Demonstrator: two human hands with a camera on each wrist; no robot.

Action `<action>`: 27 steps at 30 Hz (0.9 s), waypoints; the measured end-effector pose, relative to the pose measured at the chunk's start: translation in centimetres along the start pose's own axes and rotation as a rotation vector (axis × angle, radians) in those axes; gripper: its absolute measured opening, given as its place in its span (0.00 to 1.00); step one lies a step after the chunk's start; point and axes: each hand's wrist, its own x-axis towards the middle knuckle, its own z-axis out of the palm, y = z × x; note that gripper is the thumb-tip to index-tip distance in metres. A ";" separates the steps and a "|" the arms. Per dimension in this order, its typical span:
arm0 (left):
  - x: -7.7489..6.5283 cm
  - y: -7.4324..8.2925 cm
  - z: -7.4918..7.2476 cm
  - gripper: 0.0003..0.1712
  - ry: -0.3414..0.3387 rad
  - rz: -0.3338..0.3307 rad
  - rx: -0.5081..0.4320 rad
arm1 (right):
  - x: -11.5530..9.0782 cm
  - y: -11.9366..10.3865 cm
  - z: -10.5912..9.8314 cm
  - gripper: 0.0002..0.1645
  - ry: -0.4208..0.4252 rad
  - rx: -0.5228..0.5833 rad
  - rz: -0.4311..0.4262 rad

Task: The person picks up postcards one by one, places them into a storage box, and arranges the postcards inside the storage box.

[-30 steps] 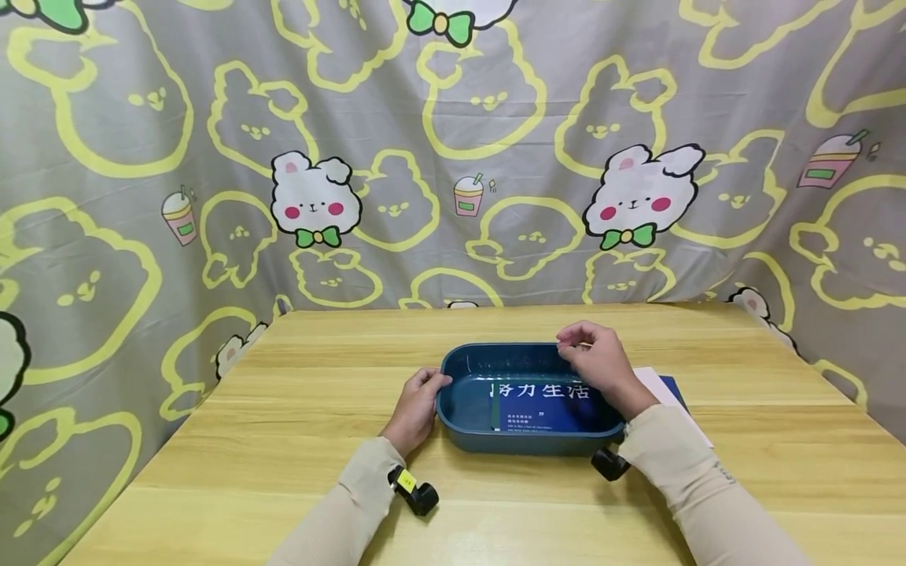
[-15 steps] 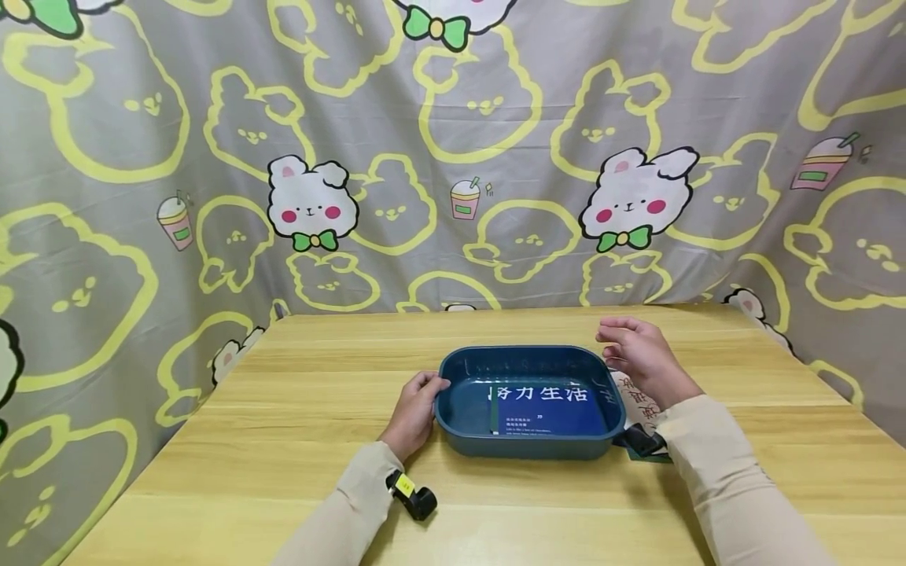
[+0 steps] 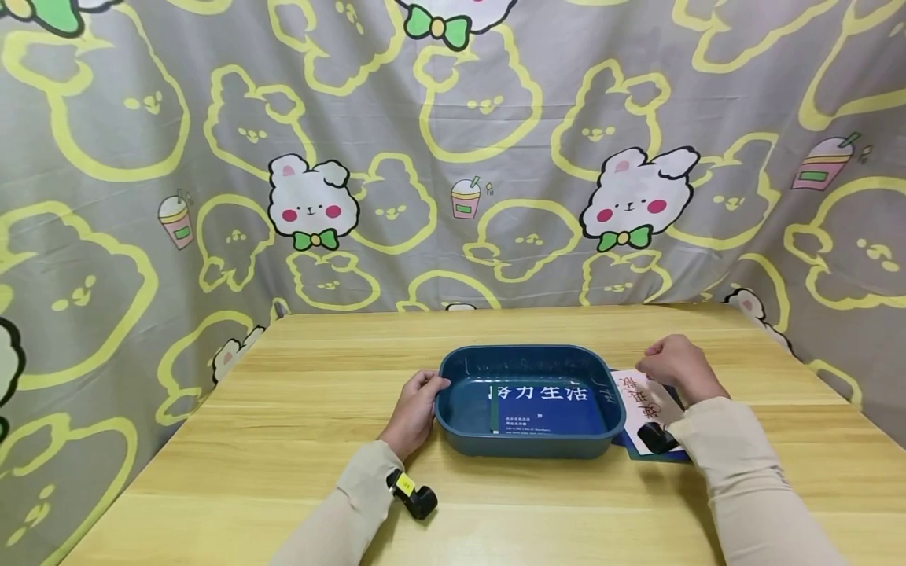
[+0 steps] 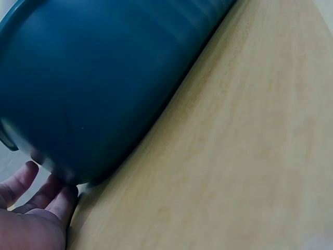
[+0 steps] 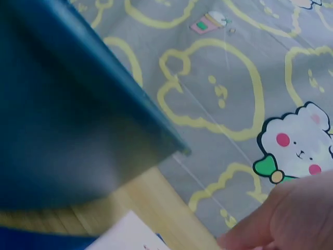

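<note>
A dark teal oblong basin (image 3: 527,446) stands on the table. My left hand (image 3: 414,413) grips its left end, thumb over the rim and fingers against the outside wall. Inside the basin lies a blue card (image 3: 552,413) with white lettering, a green edge showing at its left. Right of the basin, a white card (image 3: 640,401) with brown-red characters lies on top of blue and green cards (image 3: 651,456). At the white card's far edge is my right hand (image 3: 683,369), fingers bent downward; whether they pinch the card is hidden.
The wooden table (image 3: 318,440) extends around the basin on every side. Behind it and at the sides hangs a grey patterned curtain (image 3: 396,118). Each wrist carries a small black camera, such as the left camera (image 3: 418,499).
My right hand has moved from above the basin's far right rim, rightward and down to the cards beside it, uncovering them. My left hand and the basin have stayed put.
</note>
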 end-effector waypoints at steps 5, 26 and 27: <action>0.1 -0.1 0.2 0.14 -0.007 0.004 -0.009 | 0.3 0.8 -0.7 0.18 -0.097 -0.125 0.053; 0.2 -0.1 -0.2 0.14 -0.003 0.004 -0.001 | 1.1 1.8 -0.3 0.24 -0.160 -0.232 0.125; 0.3 -0.2 -0.2 0.14 -0.002 0.002 -0.001 | 1.1 1.8 -0.3 0.23 -0.164 -0.228 0.120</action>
